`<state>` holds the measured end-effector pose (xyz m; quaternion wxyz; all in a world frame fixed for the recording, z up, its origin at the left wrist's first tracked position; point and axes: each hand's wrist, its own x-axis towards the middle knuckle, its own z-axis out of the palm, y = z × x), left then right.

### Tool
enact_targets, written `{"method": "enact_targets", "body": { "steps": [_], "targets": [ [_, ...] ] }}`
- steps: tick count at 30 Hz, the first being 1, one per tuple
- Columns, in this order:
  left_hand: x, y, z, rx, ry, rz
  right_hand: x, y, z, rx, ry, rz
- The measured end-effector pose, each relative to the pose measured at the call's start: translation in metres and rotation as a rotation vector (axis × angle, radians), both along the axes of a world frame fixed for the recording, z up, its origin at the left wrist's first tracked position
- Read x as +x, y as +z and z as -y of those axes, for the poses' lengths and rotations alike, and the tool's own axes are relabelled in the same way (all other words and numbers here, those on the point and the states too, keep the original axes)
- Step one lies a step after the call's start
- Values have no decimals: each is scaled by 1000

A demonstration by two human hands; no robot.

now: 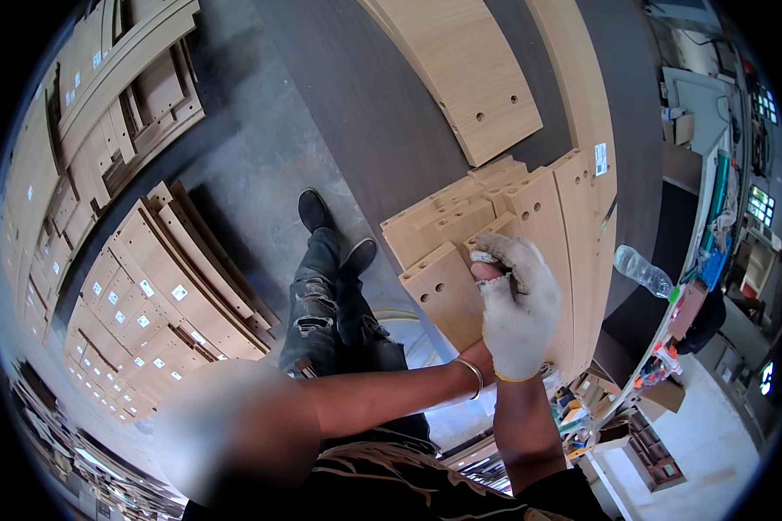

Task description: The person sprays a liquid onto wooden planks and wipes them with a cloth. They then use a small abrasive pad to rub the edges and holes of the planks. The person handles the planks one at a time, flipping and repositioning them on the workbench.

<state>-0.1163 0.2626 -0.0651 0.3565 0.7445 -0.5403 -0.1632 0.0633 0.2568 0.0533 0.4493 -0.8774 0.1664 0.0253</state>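
My right hand, in a white work glove, is over a stack of light wood-coloured boards. Its fingers curl in toward the thumb, whose bare skin shows through the glove, and a small whitish bit sits at the tip; I cannot make out what is pinched. My left forearm, with a metal bangle at the wrist, crosses from the left and passes behind the right glove. That glove hides my left hand and its fingers. Round drilled holes mark the boards' ends and faces.
Longer boards lie beyond the stack on a dark tabletop. A clear plastic bottle lies at the right, near a cluttered bench. Stacked panels with white labels stand on the floor at left. My legs are beside the table.
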Motion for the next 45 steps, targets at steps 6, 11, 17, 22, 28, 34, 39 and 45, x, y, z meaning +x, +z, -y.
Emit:
{"method": "enact_targets", "body": {
  "steps": [6, 11, 17, 22, 28, 34, 39, 45],
  "targets": [
    [-3, 2, 1, -17, -5, -22, 2, -12, -1, -97, 106, 21],
    [-4, 3, 2, -28, -7, -28, 7, -15, 5, -174, 255, 57],
    [-4, 4, 2, -28, -5, -32, 8, -16, 4, -165, 237, 27],
    [-6, 6, 2, -37, -13, -40, 6, -20, 3, -165, 186, 8],
    [-7, 5, 3, -34, -18, -43, 2, -16, 7, -113, 174, -15],
    [-7, 5, 5, -44, -19, -46, 8, -18, 10, -163, 302, 32],
    [-5, 7, 6, -44, -17, -43, 9, -16, 11, -186, 317, 8],
    [-4, 6, 7, -47, -20, -40, 7, -19, 6, -250, 263, -12]
  ]
}}
